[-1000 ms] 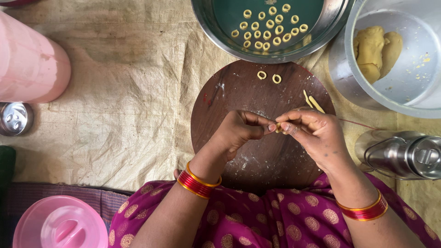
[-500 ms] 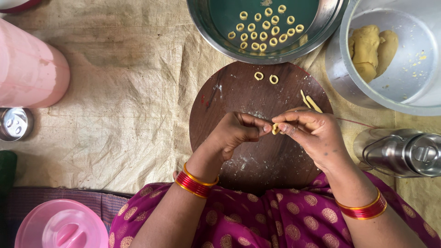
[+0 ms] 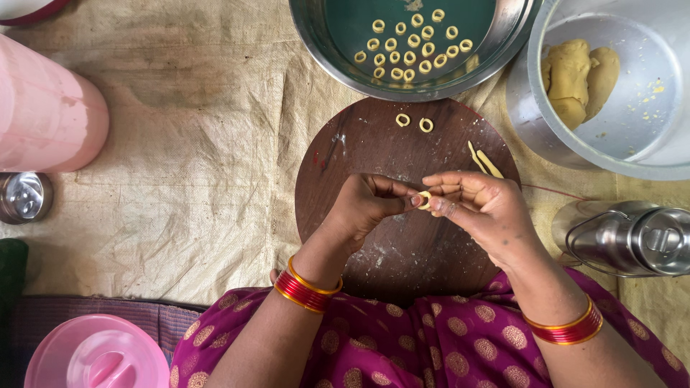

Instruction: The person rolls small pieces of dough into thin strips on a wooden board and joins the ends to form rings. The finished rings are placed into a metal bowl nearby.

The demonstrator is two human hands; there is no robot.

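My left hand (image 3: 370, 208) and my right hand (image 3: 478, 205) meet over a round dark wooden board (image 3: 374, 151). Between their fingertips they pinch a small yellow dough ring (image 3: 425, 200). Two finished dough rings (image 3: 414, 122) lie at the board's far edge, and two thin dough strips (image 3: 485, 162) lie on the board just beyond my right hand. A steel plate (image 3: 323, 43) with a green inside holds several more rings at the top.
A steel bowl (image 3: 647, 154) at the top right holds lumps of yellow dough (image 3: 578, 75). A steel lidded container (image 3: 632, 241) lies at the right. A pink container (image 3: 43, 115), a small steel lid (image 3: 23, 197) and a pink lid (image 3: 97, 356) are on the left. A woven mat (image 3: 194, 165) covers the floor.
My fingers have kept working the small dough piece, which now shows as a closed ring between the fingertips. The hands stayed over the board.
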